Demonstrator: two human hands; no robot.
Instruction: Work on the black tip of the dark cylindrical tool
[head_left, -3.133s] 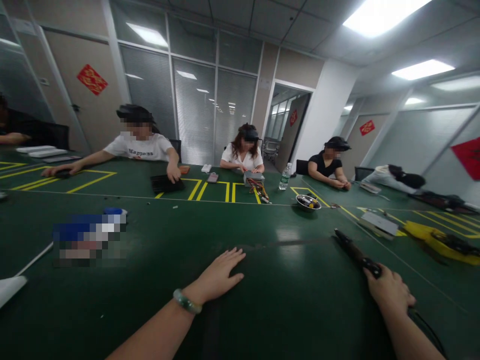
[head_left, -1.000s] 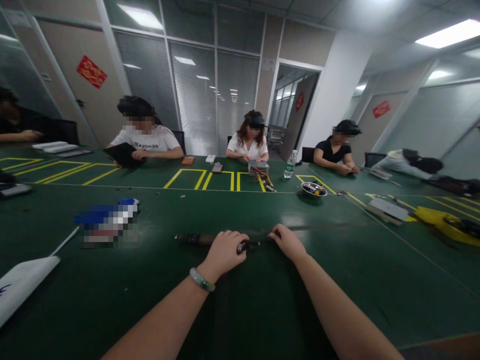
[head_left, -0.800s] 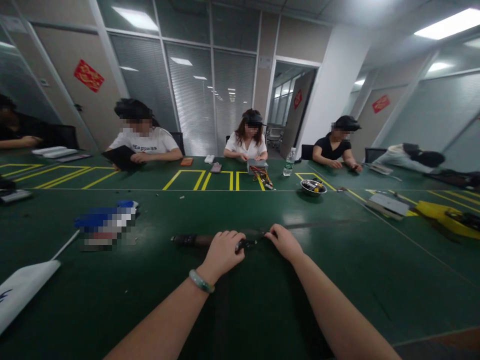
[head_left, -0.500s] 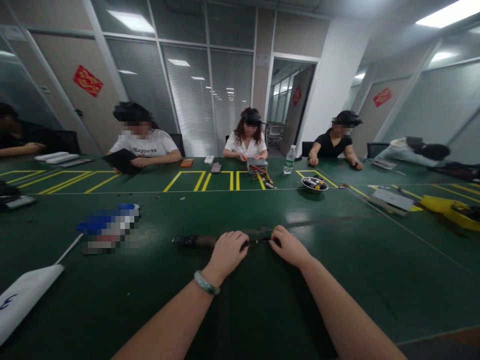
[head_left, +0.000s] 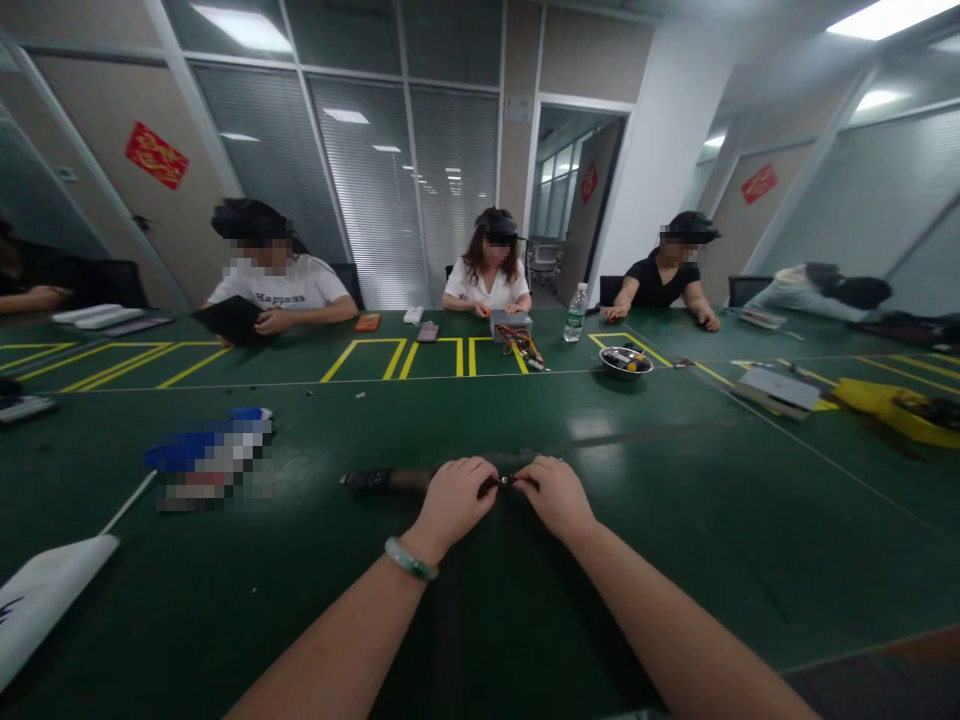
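**Gripping a dark-handled tool on the green worktop**

The left hand is clenching the tool's narrow end, its fingers curling over the top, and a green bangle is sitting on that wrist. The right hand is closing in from the other side, pinching the same end with its fingertips. The hands are almost touching, with a small shiny bit showing between them. The tool is lying flat across the worktop, directly in front of the person, its thick handle reaching out past the left hand.

Farther out beyond the left hand, a pixelated blue-and-white object is too blurred to name, and a white sheet is lying nearer the edge of the view. Beyond the right hand, a steel bowl holding small parts is sitting on the worktop, and a yellow tray is lying farther right. Straight ahead, across the worktop, a grey box with coloured wires is standing beside a water bottle. Co-workers are sitting along the far side, working with their own hands.
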